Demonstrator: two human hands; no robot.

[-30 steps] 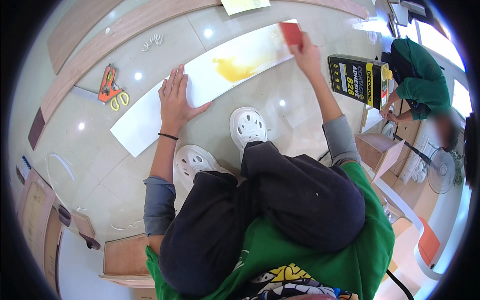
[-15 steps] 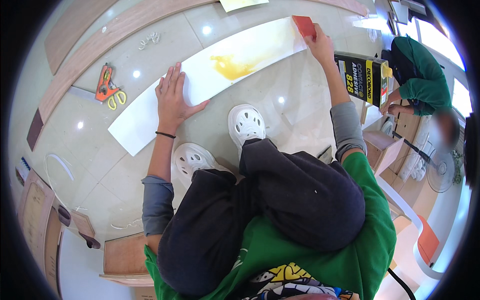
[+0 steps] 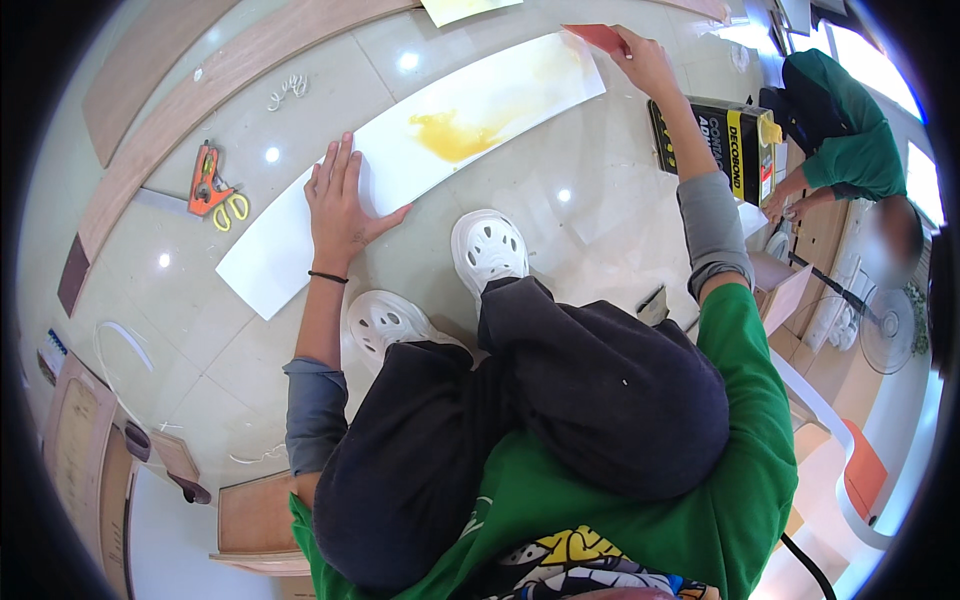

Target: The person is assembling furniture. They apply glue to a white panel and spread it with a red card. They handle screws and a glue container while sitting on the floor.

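A long, curved white sheet [image 3: 270,258] lies on the tiled floor ahead of my feet. My left hand [image 3: 342,205] rests flat on it, left of the middle, fingers spread. Across its middle spreads a wet yellow patch of adhesive [image 3: 452,137], thinning out toward the right end. My right hand [image 3: 643,62] pinches a flat red spreader [image 3: 594,38], tilted over the far corner of that right end. Whether the spreader's edge touches the sheet is hard to tell. Beside my right forearm stands a black and yellow adhesive can [image 3: 738,150] with a yellow cap.
An orange tool [image 3: 207,180] and yellow-handled scissors [image 3: 232,210] lie left of the sheet. Curved wooden strips [image 3: 170,130] run beyond it. At the right a person in green [image 3: 850,120] bends over, near a fan [image 3: 890,330]. A yellow-stained piece [image 3: 470,8] lies at the far edge.
My right hand has moved slightly away from me, and the red spreader has swung left and now shows a narrower face. My left hand stays flat on the sheet.
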